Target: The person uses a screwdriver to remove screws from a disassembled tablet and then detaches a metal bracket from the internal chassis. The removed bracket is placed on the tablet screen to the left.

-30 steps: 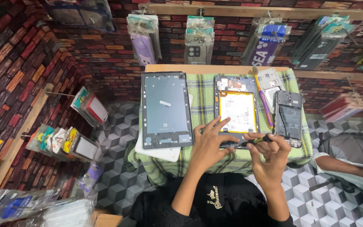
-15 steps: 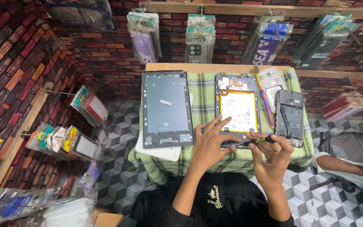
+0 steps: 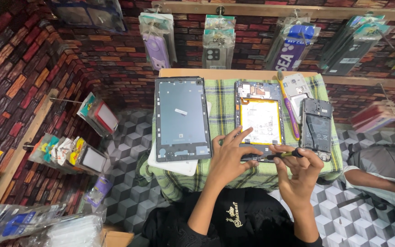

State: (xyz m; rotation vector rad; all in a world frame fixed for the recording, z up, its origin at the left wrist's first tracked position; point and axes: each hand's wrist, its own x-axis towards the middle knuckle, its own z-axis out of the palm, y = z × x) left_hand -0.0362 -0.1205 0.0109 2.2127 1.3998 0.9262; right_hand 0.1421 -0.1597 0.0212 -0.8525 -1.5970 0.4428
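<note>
- Head view: left hand (image 3: 232, 153) lies open, fingers spread, pressing the lower edge of the opened tablet (image 3: 259, 121) on the green checked cloth (image 3: 222, 103).
- Right hand (image 3: 300, 171) is closed around a small screwdriver (image 3: 283, 155), tip at the tablet's bottom edge.
- Tablet looks thin, stiff, fragile; exposed white battery (image 3: 260, 121) in the middle, so best held by the frame edges, not the battery.
- Separate tablet back frame (image 3: 181, 119) lies just left; opened phone (image 3: 317, 128) just right; purple-yellow tool (image 3: 289, 110) lies between tablet and phone.
- Another person's sleeve (image 3: 380, 180) at far right.
</note>
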